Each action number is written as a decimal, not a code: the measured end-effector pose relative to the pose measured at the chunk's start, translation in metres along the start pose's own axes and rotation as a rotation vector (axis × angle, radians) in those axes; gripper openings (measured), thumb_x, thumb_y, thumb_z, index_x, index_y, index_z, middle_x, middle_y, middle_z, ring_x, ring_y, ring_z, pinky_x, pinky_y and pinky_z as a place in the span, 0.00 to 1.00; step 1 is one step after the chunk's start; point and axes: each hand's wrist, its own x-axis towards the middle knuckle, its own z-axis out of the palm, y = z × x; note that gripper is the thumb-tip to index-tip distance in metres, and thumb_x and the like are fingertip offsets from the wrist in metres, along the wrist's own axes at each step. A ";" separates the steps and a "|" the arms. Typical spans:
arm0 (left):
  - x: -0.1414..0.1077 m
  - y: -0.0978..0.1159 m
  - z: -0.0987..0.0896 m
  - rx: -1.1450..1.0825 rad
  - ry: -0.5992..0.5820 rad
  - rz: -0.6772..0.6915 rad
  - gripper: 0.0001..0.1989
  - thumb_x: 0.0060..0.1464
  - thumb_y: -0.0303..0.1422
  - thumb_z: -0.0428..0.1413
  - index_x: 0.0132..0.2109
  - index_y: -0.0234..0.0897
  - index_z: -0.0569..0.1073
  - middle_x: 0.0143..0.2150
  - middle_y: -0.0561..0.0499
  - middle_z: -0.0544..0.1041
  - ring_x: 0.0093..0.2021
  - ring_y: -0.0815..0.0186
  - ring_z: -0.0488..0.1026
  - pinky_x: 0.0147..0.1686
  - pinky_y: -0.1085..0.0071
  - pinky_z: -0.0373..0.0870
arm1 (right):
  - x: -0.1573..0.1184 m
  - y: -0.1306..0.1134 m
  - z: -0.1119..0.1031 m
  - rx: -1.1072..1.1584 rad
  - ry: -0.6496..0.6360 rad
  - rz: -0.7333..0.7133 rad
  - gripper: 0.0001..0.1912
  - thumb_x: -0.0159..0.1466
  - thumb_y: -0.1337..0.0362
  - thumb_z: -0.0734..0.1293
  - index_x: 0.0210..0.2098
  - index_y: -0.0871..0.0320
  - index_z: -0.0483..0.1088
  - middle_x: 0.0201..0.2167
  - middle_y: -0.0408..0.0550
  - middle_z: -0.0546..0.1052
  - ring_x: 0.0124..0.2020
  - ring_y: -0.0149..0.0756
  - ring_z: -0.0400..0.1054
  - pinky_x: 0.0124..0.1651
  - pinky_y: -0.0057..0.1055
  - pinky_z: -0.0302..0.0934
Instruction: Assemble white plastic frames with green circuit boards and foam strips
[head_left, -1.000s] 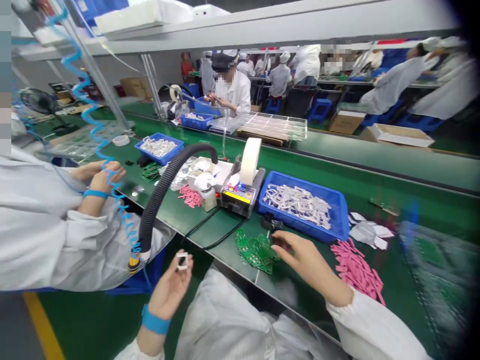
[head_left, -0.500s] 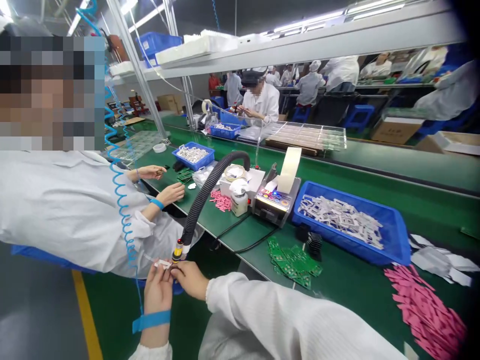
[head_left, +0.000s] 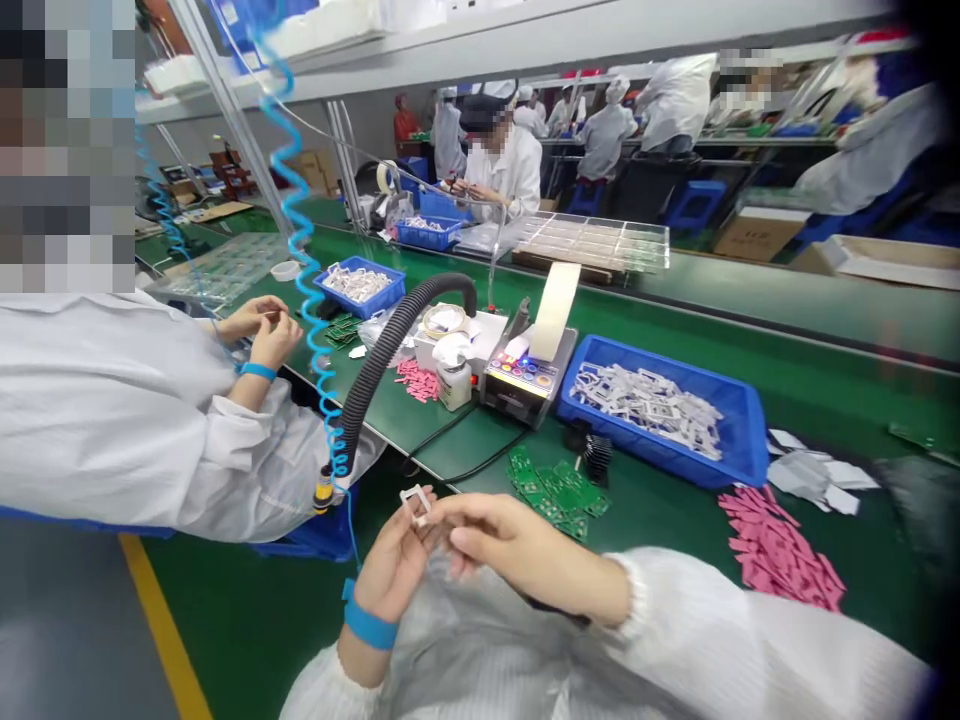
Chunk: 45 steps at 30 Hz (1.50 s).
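A small white plastic frame [head_left: 414, 506] is held upright at the fingertips of my left hand [head_left: 396, 562], which wears a blue wrist strap [head_left: 369, 628]. My right hand [head_left: 517, 545] reaches across from the right, its fingers closed and their tips touching the frame's near edge. Its thumb is bent underneath, and whether anything else sits between those fingers is hidden. Left of my hands hangs a black flexible hose [head_left: 375, 385] with a yellow-banded nozzle [head_left: 322, 492]. A coiled blue cord [head_left: 300, 235] runs down to my strap.
On the green bench [head_left: 450, 462] lie green circuit boards [head_left: 559, 490], pink strips [head_left: 776, 550] and white scraps [head_left: 817, 475]. A blue bin [head_left: 739, 425] holds white frames. Beside it stand a label dispenser [head_left: 529, 385] and a bottle [head_left: 454, 385]. A co-worker's hands [head_left: 270, 335] are at left.
Both my hands have moved right with the white frame, away from the hose nozzle. The view has shifted, and the co-worker's hands have come together.
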 end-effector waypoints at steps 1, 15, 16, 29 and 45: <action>-0.005 -0.005 0.014 0.029 -0.084 -0.003 0.11 0.50 0.30 0.59 0.42 0.33 0.76 0.41 0.45 0.78 0.42 0.63 0.75 0.46 0.68 0.69 | -0.016 -0.006 -0.009 0.026 0.050 -0.033 0.17 0.61 0.58 0.65 0.48 0.54 0.69 0.30 0.42 0.72 0.29 0.28 0.69 0.36 0.28 0.67; -0.035 -0.057 0.134 0.416 -0.659 -0.295 0.20 0.33 0.43 0.67 0.32 0.33 0.80 0.43 0.42 0.74 0.48 0.46 0.71 0.44 0.61 0.68 | -0.121 0.008 -0.049 -1.161 0.801 -0.457 0.13 0.66 0.59 0.59 0.47 0.55 0.69 0.18 0.41 0.71 0.19 0.30 0.64 0.24 0.27 0.58; -0.034 -0.059 0.135 0.412 -0.656 -0.297 0.20 0.33 0.43 0.67 0.32 0.33 0.80 0.43 0.42 0.74 0.48 0.47 0.71 0.44 0.61 0.68 | -0.122 0.008 -0.050 -1.160 0.804 -0.464 0.13 0.66 0.60 0.60 0.47 0.55 0.69 0.18 0.41 0.71 0.19 0.30 0.64 0.25 0.27 0.58; -0.032 -0.059 0.134 0.432 -0.769 -0.271 0.16 0.38 0.40 0.66 0.36 0.39 0.81 0.53 0.44 0.67 0.52 0.53 0.68 0.56 0.54 0.61 | -0.136 -0.012 -0.065 -1.070 0.915 -0.530 0.05 0.61 0.71 0.64 0.31 0.56 0.67 0.27 0.44 0.67 0.32 0.33 0.60 0.38 0.35 0.57; -0.017 -0.068 0.123 0.555 -0.690 -0.205 0.19 0.38 0.43 0.66 0.37 0.37 0.81 0.54 0.41 0.70 0.51 0.52 0.70 0.53 0.58 0.63 | -0.129 -0.002 -0.061 -1.089 0.771 -0.287 0.09 0.64 0.73 0.54 0.29 0.58 0.59 0.29 0.45 0.66 0.34 0.36 0.56 0.43 0.39 0.50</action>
